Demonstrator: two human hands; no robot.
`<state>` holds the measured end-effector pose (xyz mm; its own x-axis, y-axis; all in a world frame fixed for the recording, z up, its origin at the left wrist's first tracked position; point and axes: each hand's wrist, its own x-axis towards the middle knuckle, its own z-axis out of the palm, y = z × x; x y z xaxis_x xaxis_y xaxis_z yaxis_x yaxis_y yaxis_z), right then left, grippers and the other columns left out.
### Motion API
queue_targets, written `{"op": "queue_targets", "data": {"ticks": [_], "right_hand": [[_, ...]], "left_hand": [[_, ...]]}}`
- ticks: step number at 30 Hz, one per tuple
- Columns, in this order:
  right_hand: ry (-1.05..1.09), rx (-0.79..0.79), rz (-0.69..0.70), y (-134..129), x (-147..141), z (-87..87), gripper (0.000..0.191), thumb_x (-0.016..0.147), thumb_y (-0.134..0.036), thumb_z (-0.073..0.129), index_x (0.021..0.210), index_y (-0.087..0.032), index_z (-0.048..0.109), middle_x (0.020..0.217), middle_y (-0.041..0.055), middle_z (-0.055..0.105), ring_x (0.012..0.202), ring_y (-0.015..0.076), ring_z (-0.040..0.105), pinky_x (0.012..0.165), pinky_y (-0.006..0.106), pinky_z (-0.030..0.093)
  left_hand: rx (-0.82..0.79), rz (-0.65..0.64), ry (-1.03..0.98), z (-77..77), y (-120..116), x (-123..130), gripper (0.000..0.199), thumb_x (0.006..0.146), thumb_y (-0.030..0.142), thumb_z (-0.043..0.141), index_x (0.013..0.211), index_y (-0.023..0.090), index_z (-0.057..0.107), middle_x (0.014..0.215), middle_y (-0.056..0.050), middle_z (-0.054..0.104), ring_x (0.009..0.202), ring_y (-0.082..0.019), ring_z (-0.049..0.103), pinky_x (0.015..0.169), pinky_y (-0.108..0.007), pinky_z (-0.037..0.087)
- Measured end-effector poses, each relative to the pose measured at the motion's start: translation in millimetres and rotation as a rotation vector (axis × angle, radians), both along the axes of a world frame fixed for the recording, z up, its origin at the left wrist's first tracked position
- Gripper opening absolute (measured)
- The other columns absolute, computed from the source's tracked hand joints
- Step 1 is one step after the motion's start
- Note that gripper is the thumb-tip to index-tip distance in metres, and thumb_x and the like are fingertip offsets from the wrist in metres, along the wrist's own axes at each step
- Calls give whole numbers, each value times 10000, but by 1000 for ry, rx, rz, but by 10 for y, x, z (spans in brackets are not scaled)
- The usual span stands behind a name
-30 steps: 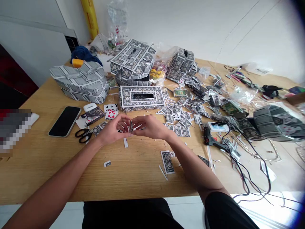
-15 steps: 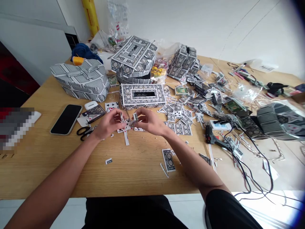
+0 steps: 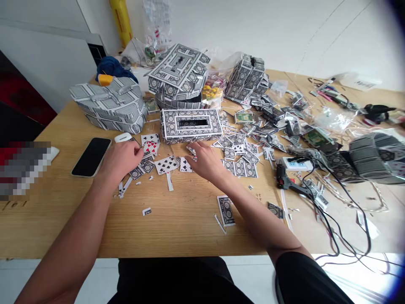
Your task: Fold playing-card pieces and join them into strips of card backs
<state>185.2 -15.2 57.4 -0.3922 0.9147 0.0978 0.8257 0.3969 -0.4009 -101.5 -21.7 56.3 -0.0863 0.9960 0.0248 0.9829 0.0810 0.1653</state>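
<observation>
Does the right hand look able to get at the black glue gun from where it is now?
Probably yes. The right hand is a short way from the black glue gun, and only flat playing-card pieces lie between them on the tabletop. Nothing tall stands in the way.

A card-covered box is blocking the way past the hands, and loose cards are crowding them.

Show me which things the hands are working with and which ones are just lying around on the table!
With the hands:
left hand, by cut card-back pieces
right hand, by a small playing card
a black-pip playing card, between them

Just lying about:
black smartphone
hot glue gun
white earbud case
</observation>
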Motion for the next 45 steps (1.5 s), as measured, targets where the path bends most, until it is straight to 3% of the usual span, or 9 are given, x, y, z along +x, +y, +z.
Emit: {"op": "queue_targets", "data": {"ticks": [5, 11, 15, 19, 22, 30, 35, 40, 45], "right_hand": [[-44, -78, 30, -9, 11, 16, 327, 980, -303, 647, 1269, -153, 684, 1172, 164, 748, 1059, 302, 688, 885, 416, 500], [-17, -144, 69, -9, 7, 9, 338, 985, -322, 671, 1270, -142, 696, 1172, 161, 783, 1059, 299, 722, 891, 410, 509], [-2, -142, 68, 1, 25, 32, 333, 987, -324, 676, 1262, -139, 703, 1178, 159, 787, 1071, 303, 728, 906, 417, 518], [7, -140, 66, 8, 48, 70, 311, 985, -299, 671, 1255, -151, 707, 1178, 153, 791, 1093, 307, 725, 914, 428, 525], [1, -157, 61, 0, 39, 87, 313, 991, -314, 669, 1258, -156, 709, 1176, 153, 796, 1090, 310, 728, 909, 434, 530], [-135, -201, 114, -49, 0, 119, 292, 1003, -335, 682, 1233, -163, 730, 1154, 155, 803, 1064, 321, 741, 855, 406, 525], [-171, -213, 142, -69, 3, 143, 302, 1016, -349, 681, 1232, -143, 728, 1159, 168, 800, 1082, 336, 741, 876, 422, 527], [-194, -220, 147, -87, 8, 168, 297, 1021, -375, 680, 1219, -160, 732, 1179, 179, 791, 1120, 343, 734, 904, 432, 532], [-247, -224, 178, -133, 10, 258, 338, 1024, -395, 677, 1241, -140, 722, 1221, 191, 781, 1129, 344, 741, 878, 414, 542]], "left_hand": [[-172, 27, 115, 266, -189, 10, 267, 892, 486, 644, 977, 244, 717, 1079, -143, 779, 931, -419, 737, 729, -482, 539], [-349, -95, 232, 241, -317, 24, 377, 792, 375, 794, 1099, 180, 694, 1164, -212, 767, 1062, -431, 737, 763, -446, 565], [-209, -106, 160, 190, -253, -39, 217, 771, 356, 798, 918, 225, 706, 986, -140, 793, 908, -382, 751, 658, -387, 511], [-88, -134, -205, 215, -177, -62, 217, 794, 418, 797, 755, 251, 664, 768, -40, 741, 718, -281, 697, 622, -354, 451], [205, -95, -370, 214, -148, 7, 205, 882, 423, 717, 832, 245, 631, 762, -17, 703, 702, -243, 672, 725, -375, 489], [568, -31, -358, -25, -46, 55, 180, 1002, 346, 580, 1072, 209, 674, 945, -63, 726, 793, -214, 661, 845, -358, 511], [520, -170, -404, -205, -17, 177, 260, 957, 223, 492, 1116, 181, 695, 1130, -112, 744, 1052, -256, 683, 952, -351, 512], [193, -255, -653, -373, -79, 348, 336, 931, 249, 402, 938, 191, 733, 866, -31, 770, 747, -203, 672, 738, -305, 525], [231, -328, -575, -430, -120, 384, 296, 896, 268, 425, 869, 205, 712, 861, -42, 772, 795, -227, 696, 786, -326, 524]]}}
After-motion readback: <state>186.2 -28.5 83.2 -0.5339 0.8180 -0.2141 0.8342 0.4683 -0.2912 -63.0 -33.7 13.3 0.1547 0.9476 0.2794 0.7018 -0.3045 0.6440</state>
